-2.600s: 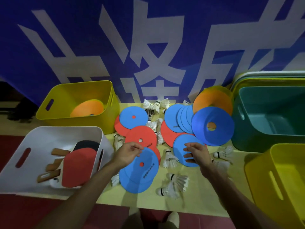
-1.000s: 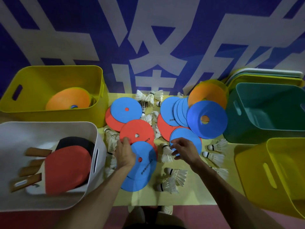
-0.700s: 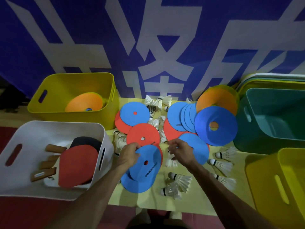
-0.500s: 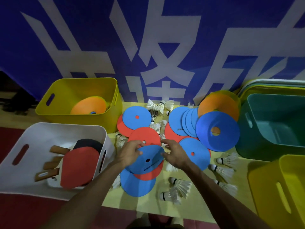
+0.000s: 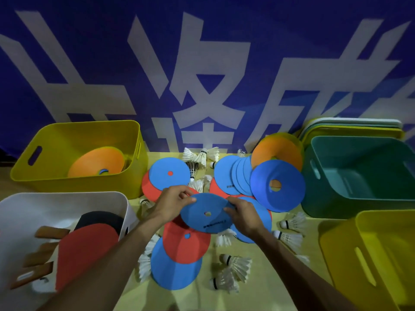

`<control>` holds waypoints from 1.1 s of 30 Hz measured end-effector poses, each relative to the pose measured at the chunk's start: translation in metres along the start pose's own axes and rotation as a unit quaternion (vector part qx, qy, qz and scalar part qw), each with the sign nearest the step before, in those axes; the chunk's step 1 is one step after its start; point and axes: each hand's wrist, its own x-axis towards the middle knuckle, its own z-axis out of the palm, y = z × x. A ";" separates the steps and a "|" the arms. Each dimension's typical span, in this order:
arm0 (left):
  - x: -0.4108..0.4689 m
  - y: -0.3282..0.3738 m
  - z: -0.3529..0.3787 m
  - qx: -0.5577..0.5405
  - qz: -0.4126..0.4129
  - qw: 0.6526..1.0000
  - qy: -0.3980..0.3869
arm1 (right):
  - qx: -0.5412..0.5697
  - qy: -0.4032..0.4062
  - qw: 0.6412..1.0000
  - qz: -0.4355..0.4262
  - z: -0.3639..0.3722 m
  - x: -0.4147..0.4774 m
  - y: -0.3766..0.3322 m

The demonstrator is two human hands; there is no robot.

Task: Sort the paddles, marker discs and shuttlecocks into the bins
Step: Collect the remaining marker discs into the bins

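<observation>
A blue disc held above a red disc on the desk; the left hand pinches its left rim, the right hand its right rim, each grip closed on the edge.

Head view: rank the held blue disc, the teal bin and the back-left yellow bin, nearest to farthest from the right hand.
1. The held blue disc, gripped at its right edge by the right hand.
2. The teal bin, off to the right.
3. The back-left yellow bin, far across on the left.
</observation>
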 end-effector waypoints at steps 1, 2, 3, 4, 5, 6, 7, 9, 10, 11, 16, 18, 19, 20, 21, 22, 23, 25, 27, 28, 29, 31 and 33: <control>0.005 -0.002 0.000 -0.004 -0.001 1.000 -0.003 | 0.004 0.016 1.000 0.002 -0.002 -0.001 0.001; 0.009 -0.005 0.001 -0.004 -0.003 1.000 -0.008 | 0.001 0.030 1.000 0.004 -0.005 -0.003 0.003; 0.014 -0.008 0.002 -0.002 -0.006 1.000 -0.016 | -0.008 0.041 0.999 0.007 -0.007 -0.004 0.005; 0.019 -0.012 0.003 0.003 -0.011 1.000 -0.025 | -0.020 0.049 0.999 0.010 -0.010 -0.006 0.006; 0.024 -0.016 0.005 0.013 -0.016 0.999 -0.032 | -0.028 0.057 0.998 0.011 -0.012 -0.008 0.007; 0.030 -0.023 0.006 0.033 -0.020 0.999 -0.030 | -0.031 0.068 0.997 0.012 -0.015 -0.010 0.009; 0.037 -0.030 0.008 0.061 -0.018 0.998 -0.024 | -0.030 0.084 0.996 0.011 -0.017 -0.013 0.009; 0.050 -0.044 0.010 0.129 -0.007 0.991 -0.026 | -0.035 0.114 0.993 0.011 -0.023 -0.019 0.007; 0.055 -0.048 0.012 0.156 -0.009 0.987 -0.033 | -0.037 0.123 0.992 0.014 -0.025 -0.022 0.006; 0.060 -0.052 0.013 0.175 -0.018 0.983 -0.045 | -0.036 0.129 0.991 0.015 -0.027 -0.025 0.005; 0.071 -0.057 0.018 0.288 -0.044 0.953 -0.089 | -0.049 0.146 0.988 0.025 -0.029 -0.032 0.004; 0.071 -0.059 0.016 0.322 -0.024 0.944 -0.063 | -0.045 0.148 0.987 0.045 -0.030 -0.033 0.002; 0.072 -0.061 0.015 0.320 -0.019 0.946 -0.052 | -0.035 0.152 0.986 0.053 -0.031 -0.033 0.000; 0.072 -0.062 0.013 0.310 -0.019 0.949 -0.050 | -0.026 0.155 0.986 0.058 -0.032 -0.033 -0.001; 0.072 -0.062 0.011 0.292 -0.020 0.955 -0.054 | -0.023 0.157 0.986 0.059 -0.033 -0.033 -0.003; 0.072 -0.060 0.009 0.271 -0.022 0.960 -0.062 | -0.024 0.161 0.985 0.060 -0.035 -0.032 -0.004; 0.072 -0.056 0.006 0.255 -0.022 0.964 -0.073 | -0.027 0.165 0.984 0.061 -0.037 -0.031 -0.006; 0.071 -0.049 0.000 0.240 -0.019 0.966 -0.092 | -0.029 0.176 0.982 0.060 -0.043 -0.028 -0.009; 0.069 -0.042 -0.006 0.228 -0.021 0.968 -0.101 | -0.020 0.178 0.982 0.052 -0.048 -0.024 -0.011; 0.068 -0.039 -0.008 0.221 -0.022 0.970 -0.101 | -0.018 0.174 0.983 0.045 -0.051 -0.022 -0.011; 0.067 -0.037 -0.011 0.212 -0.018 0.972 -0.097 | -0.017 0.169 0.985 0.041 -0.054 -0.019 -0.011; 0.066 -0.031 -0.015 0.198 -0.012 0.976 -0.084 | -0.011 0.167 0.985 0.033 -0.062 -0.014 -0.008; 0.065 -0.019 -0.020 0.198 -0.010 0.977 -0.078 | -0.001 0.171 0.985 0.019 -0.072 -0.010 -0.004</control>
